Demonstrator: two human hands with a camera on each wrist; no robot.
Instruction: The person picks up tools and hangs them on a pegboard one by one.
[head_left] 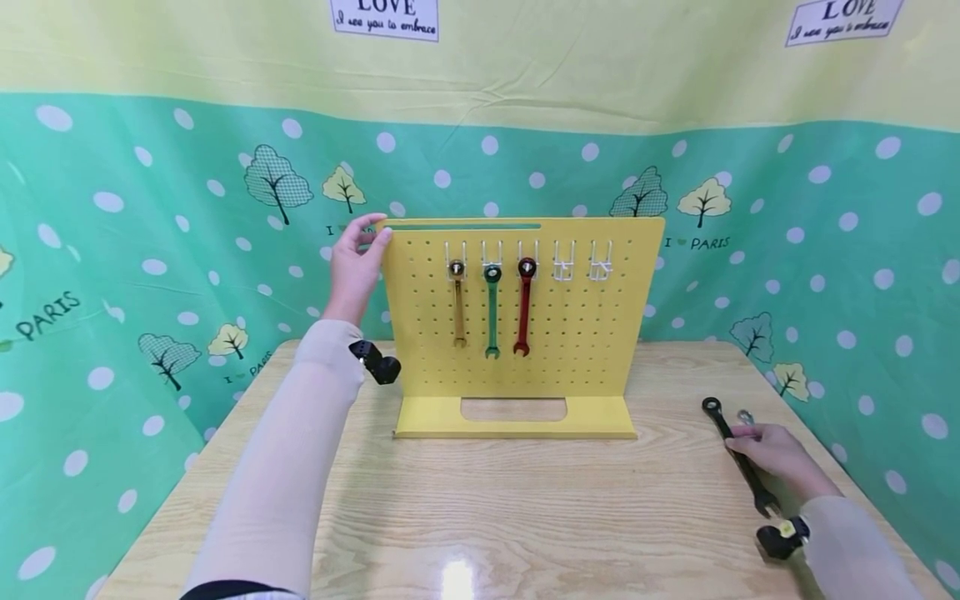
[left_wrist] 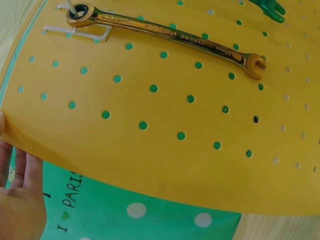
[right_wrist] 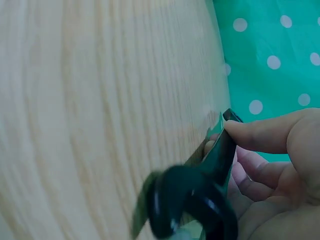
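Observation:
My left hand [head_left: 356, 271] pinches the upper left corner of a yellow pegboard [head_left: 585, 350], which stands upright on its base. In the left wrist view, the thumb is at the front of the board and the fingers [left_wrist: 33, 172] go behind its edge. A gold wrench [head_left: 459, 308], a green wrench [head_left: 492, 312] and a red wrench [head_left: 524, 308] hang from white hooks. At the table's right side, my right hand [head_left: 776, 457] pinches a black combination wrench [head_left: 738, 458] by its shank, with its open end toward me. A silver tool end [head_left: 745, 417] shows beyond that hand, the rest hidden.
Two white hooks [head_left: 564, 262] to the right of the red wrench hold nothing. The board stands toward the back of a wooden table [head_left: 525, 517]. A green dotted curtain [head_left: 487, 179] encloses the back and sides.

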